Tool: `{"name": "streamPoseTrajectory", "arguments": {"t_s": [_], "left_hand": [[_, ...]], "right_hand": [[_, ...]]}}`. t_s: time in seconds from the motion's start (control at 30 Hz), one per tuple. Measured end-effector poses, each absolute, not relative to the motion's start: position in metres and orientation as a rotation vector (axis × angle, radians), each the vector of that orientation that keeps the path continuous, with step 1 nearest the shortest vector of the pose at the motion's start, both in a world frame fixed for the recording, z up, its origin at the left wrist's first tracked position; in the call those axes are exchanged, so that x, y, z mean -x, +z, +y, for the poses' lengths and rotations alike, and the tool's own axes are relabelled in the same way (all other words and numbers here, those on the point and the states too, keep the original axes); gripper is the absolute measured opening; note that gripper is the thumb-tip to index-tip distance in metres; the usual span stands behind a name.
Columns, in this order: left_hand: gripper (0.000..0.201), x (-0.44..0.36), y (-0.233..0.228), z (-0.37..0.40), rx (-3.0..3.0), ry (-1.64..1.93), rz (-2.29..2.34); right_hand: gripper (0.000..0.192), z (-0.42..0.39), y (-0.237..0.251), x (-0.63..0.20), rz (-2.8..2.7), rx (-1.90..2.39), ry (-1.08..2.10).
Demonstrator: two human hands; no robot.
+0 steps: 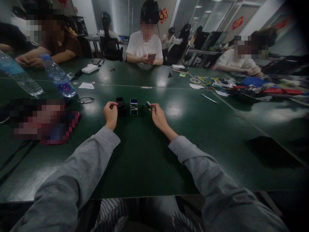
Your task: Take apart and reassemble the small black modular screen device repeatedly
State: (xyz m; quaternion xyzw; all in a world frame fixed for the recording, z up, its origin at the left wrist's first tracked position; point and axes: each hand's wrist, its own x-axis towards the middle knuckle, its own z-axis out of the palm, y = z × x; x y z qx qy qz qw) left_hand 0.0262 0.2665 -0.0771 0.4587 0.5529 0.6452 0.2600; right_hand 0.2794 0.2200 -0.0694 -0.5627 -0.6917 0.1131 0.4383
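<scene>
- The left hand (110, 113) is curled into a loose fist on the dark green table (145, 154). Its fingertips are pressed together just beside a small black box (120, 105). I cannot tell if they pinch something small or touch the box.
- The right hand (157, 115) pinches the edge of a small green circuit board (146, 107) between thumb and fingers. The board is tilted and sits at the table surface.
- Between the black box and the green board stands a small module with a blue screen (133, 106). The three parts make a short row in front of both hands, near the middle of the table.
- Both arms wear grey sleeves (79, 174).
- To the left lie two plastic water bottles (59, 79) on their sides, and a thin black cable (86, 100) is coiled near them.
- Across the table a person in a white shirt (144, 46) holds a phone (151, 55).
- On the far right there is a heap of coloured wires and tools (241, 85), and a metal tool (209, 98) lies apart from it.
</scene>
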Motion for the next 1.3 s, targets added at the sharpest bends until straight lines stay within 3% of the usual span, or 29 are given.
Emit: {"name": "streamPoseTrajectory", "arguments": {"t_s": [0.27, 0.5, 0.87, 1.03, 1.3], "left_hand": [[0.020, -0.025, -0.077, 0.266, -1.242, 1.740, 1.484], [0.021, -0.026, -0.076, 0.266, -1.235, 1.751, 1.477], [0.020, -0.026, -0.077, 0.267, -1.251, 1.746, 1.517], [0.021, -0.026, -0.077, 0.266, -1.252, 1.746, 1.502], [0.020, -0.025, -0.076, 0.265, -1.226, 1.744, 1.493]], "right_hand": [[0.041, 0.219, -0.071, -0.278, -1.789, 1.370, 0.100], [0.033, 0.221, -0.071, -0.282, -1.637, 1.385, 0.300], [0.054, 0.219, -0.070, -0.280, -1.682, 1.373, 0.276], [0.042, 0.213, -0.067, -0.278, -1.791, 1.378, 0.221], [0.047, 0.139, -0.057, -0.343, -1.991, 1.377, 0.248]]}}
